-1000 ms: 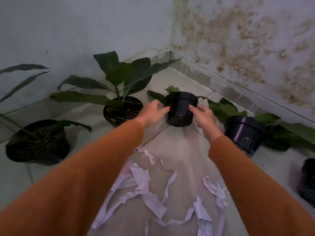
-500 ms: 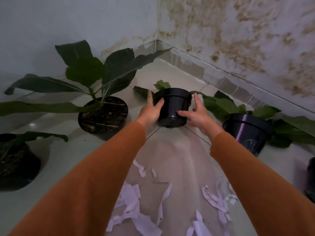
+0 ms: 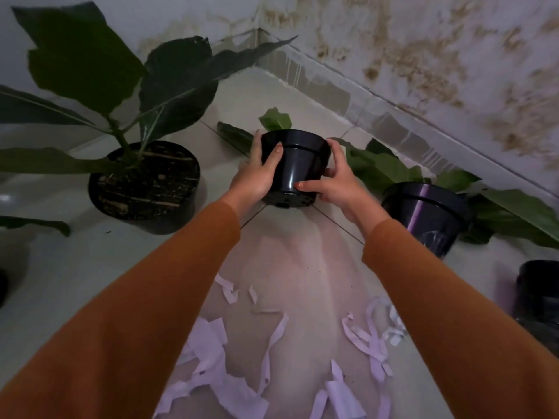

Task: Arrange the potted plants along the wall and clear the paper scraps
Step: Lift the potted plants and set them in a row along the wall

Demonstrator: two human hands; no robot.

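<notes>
A small black pot (image 3: 295, 164), tipped toward the camera, is gripped between the left hand (image 3: 257, 173) and right hand (image 3: 337, 182), fingers (image 3: 276, 152) clamped on its sides, at 12 o'clock near the wall corner (image 3: 257, 37). Paper scraps (image 3: 211, 352) are strewn on the floor (image 3: 302, 261) at 6 o'clock.

A pale tiled floor (image 3: 290, 261) is seen, bounded by two stained walls meeting at a far corner. At the left, a large-leaved potted plant (image 3: 145, 182) is stood on it. At the right, a black pot (image 3: 423, 213) is laid tilted, its leaves spread toward the wall. Torn paper scraps (image 3: 217, 358) are scattered across the near tiles.
</notes>
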